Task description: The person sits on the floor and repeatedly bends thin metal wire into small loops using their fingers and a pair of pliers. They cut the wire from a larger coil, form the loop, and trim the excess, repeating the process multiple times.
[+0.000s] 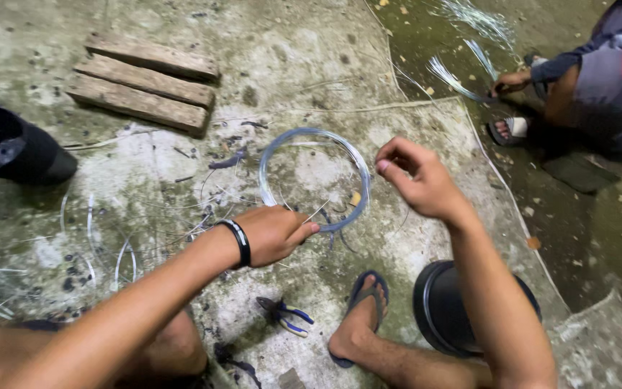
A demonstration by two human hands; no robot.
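A round coil of thin pale wire point(316, 138) is held up over the concrete floor. My left hand point(275, 232), with a black band on its wrist, pinches the coil at its lower edge. My right hand point(419, 180) hovers to the right of the coil with fingers curled, thumb and forefinger close together; a thin wire strand may run from it, but I cannot tell. Blue-handled pliers point(286, 315) lie on the floor below my left hand, near my foot in a blue sandal point(360, 317).
Three wooden planks point(142, 83) lie at the back left. A black pot point(8, 148) lies on its side at left, another black pot point(440, 310) stands by my right leg. Loose wire scraps point(102, 248) litter the floor. Another person point(592, 86) squats at the top right handling wire bundles.
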